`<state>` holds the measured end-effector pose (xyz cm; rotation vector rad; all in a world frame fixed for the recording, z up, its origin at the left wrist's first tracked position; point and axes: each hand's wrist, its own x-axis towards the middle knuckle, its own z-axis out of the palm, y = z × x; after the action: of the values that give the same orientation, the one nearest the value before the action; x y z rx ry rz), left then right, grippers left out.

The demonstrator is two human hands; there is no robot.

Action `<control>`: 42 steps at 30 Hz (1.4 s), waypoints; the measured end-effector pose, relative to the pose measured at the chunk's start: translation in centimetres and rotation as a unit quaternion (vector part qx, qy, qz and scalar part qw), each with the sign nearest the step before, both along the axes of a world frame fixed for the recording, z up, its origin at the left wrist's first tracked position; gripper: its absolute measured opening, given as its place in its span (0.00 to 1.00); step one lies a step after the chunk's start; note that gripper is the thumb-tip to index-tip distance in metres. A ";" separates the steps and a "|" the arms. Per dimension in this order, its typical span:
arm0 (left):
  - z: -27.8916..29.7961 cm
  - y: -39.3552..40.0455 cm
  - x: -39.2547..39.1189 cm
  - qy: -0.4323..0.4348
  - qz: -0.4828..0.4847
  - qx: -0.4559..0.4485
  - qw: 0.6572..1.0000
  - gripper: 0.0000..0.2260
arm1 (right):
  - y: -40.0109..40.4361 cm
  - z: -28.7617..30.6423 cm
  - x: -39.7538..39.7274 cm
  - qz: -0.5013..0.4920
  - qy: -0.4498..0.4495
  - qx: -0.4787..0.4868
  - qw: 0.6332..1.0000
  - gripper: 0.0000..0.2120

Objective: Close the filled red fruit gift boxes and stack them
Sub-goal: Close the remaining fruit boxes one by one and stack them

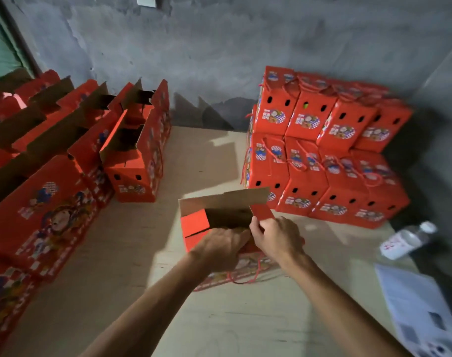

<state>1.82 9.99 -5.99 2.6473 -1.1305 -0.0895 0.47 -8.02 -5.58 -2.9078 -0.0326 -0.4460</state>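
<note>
An open red gift box (195, 225) stands in the middle of the board, its long brown-lined lid flap (219, 200) raised at the far side. My right hand (277, 239) pinches the box's right side flap (262, 211). My left hand (221, 248) grips the box's near top edge, fingers curled over it. The box's inside is dark and its contents are hidden. A stack of closed red boxes (322, 150), two layers high, stands at the right against the wall. Several open red boxes (134, 161) stand in rows at the left.
The light board (232, 318) carries everything. A plastic water bottle (407, 239) lies at the right edge, with printed papers (423, 310) below it. A grey concrete wall (219, 47) closes off the back. Red cord handles trail under the held box.
</note>
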 end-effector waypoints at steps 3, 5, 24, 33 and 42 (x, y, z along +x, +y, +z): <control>-0.9 -1.7 -2.3 -0.021 -0.034 -0.001 0.999 0.11 | -1.6 -0.1 -2.0 -0.021 0.060 0.023 0.998 0.29; -1.7 -1.9 -4.0 -0.022 -0.055 -0.007 0.998 0.13 | -2.0 -0.7 -3.1 -0.023 0.107 0.034 0.993 0.30; -1.3 -2.3 -7.8 0.006 -0.001 -0.014 1.000 0.18 | -5.6 -1.5 -9.8 -0.003 0.114 -0.043 0.992 0.20; -0.5 2.7 -5.6 0.096 0.293 0.016 0.951 0.12 | -10.6 0.8 -10.4 -0.178 0.170 -0.054 0.968 0.04; -1.9 3.3 2.9 0.281 0.406 -0.106 0.863 0.11 | -11.3 -2.6 -6.7 -0.074 0.249 0.061 0.964 0.17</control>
<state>4.74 13.30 -7.91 2.4110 0.1772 -0.4913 -6.18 -19.36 -8.16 -2.8203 0.2760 0.2641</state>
